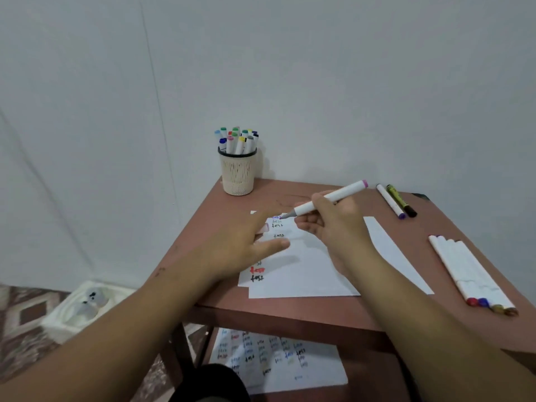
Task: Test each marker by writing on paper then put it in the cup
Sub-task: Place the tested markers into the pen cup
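My right hand (333,224) grips a white marker (330,197) with a pink rear end. Its uncapped tip touches the white paper (304,274) near the top of a column of small "test" words. My left hand (240,242) lies on the paper's left side, thumb stretched out, with a pale pink marker cap (264,228) showing at its fingers. A beige mesh cup (238,175) stands at the table's far left corner, holding several capped markers (237,139).
The small brown table (290,311) stands against a white wall. A white marker (390,201) and a yellow-black marker (401,200) lie at the back right. A row of white markers (470,271) lies on the right. A written sheet (278,361) rests on the lower shelf. A white tray (84,306) sits on the floor.
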A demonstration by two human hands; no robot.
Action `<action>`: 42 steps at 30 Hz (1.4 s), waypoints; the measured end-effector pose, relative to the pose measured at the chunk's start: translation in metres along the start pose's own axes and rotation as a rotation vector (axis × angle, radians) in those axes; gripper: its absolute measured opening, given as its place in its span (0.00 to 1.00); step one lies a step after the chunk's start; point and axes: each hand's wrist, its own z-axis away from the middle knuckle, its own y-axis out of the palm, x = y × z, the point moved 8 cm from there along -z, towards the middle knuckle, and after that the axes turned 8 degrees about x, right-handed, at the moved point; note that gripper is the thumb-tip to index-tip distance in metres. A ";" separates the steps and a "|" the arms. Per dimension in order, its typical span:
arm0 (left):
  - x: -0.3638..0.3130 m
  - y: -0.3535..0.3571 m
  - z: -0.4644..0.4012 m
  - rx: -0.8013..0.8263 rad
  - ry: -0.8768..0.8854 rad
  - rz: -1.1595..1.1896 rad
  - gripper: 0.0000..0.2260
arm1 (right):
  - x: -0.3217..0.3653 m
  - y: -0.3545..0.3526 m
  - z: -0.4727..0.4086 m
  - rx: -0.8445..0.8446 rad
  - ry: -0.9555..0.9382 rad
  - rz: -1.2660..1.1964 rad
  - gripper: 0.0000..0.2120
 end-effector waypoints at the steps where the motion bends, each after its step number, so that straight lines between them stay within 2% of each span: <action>1: 0.012 0.002 0.004 0.012 -0.055 0.001 0.24 | -0.008 -0.002 -0.001 -0.013 0.006 0.027 0.07; 3: 0.030 0.006 0.004 -0.006 -0.113 -0.013 0.21 | -0.024 -0.005 0.000 -0.008 0.024 0.163 0.13; 7: 0.036 0.011 -0.005 -0.019 -0.126 -0.170 0.20 | -0.044 -0.002 0.002 0.061 0.095 0.284 0.06; 13: 0.042 0.016 -0.010 -0.019 -0.113 -0.221 0.20 | -0.047 0.002 -0.002 0.124 0.097 0.303 0.04; 16: 0.043 0.018 -0.012 -0.012 -0.101 -0.235 0.19 | -0.050 0.004 -0.002 0.150 0.095 0.388 0.09; 42: 0.041 0.018 -0.012 -0.026 -0.050 -0.257 0.16 | -0.048 -0.004 -0.001 0.091 0.086 0.418 0.08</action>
